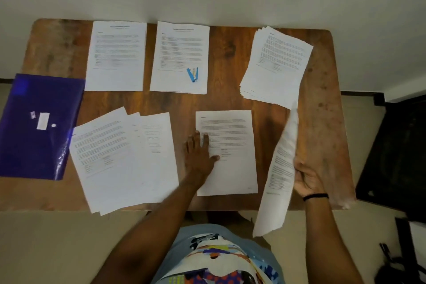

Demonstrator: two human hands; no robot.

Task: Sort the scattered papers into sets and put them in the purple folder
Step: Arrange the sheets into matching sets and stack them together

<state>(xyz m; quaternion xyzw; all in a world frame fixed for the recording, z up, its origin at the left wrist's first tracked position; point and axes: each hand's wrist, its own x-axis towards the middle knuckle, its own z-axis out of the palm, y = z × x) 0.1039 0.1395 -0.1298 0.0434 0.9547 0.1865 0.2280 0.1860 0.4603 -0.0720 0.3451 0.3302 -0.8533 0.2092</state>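
My left hand (pixel 200 153) lies flat with straight fingers on the left edge of a single printed sheet (pixel 232 168) at the table's front middle. A printed page (pixel 280 168) is lifted almost on edge above the front right, gripped by my right hand (pixel 306 180). A fanned stack of papers (pixel 124 159) lies front left. Two neat piles lie at the back: one at back left (pixel 116 55) and one at back middle (pixel 179 53). A thicker loose stack (pixel 276 64) sits back right. The purple folder (pixel 39 122) lies closed, hanging over the table's left edge.
A blue stapler (pixel 193 74) rests on the back middle pile. The wooden table (pixel 322 122) stands against a pale wall. A black chair (pixel 396 157) stands to the right, with dark items on the floor beside it.
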